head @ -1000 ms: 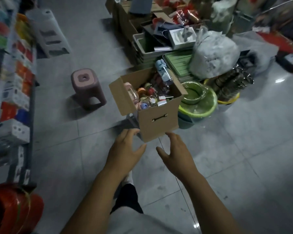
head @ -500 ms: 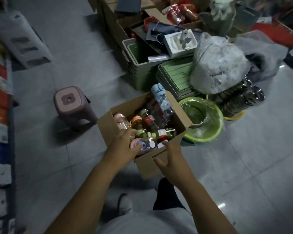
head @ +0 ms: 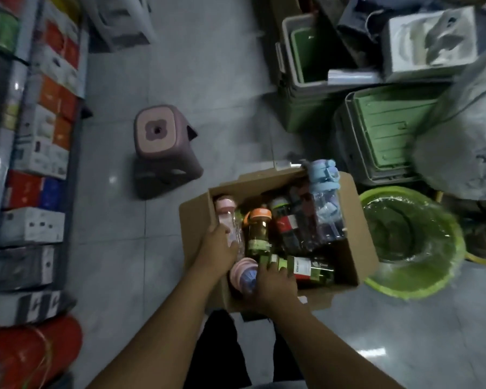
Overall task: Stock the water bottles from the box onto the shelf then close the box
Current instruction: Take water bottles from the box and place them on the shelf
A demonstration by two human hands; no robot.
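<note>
An open cardboard box stands on the floor, filled with several water bottles. A clear bottle with a pink cap stands at its left wall, and my left hand grips its body. A second pink-lidded bottle lies in the near corner; my right hand curls round it. An orange-capped bottle, a green bottle lying on its side and a big blue bottle are also inside. The shelf runs along the left.
A pink stool stands left of the box. A green basin touches the box's right side. Green crates and a white sack crowd the back right. A red roll lies at the bottom left.
My view has moved over the box. Both hands went from the box's near edge down into it and closed round the two pink-capped bottles.
</note>
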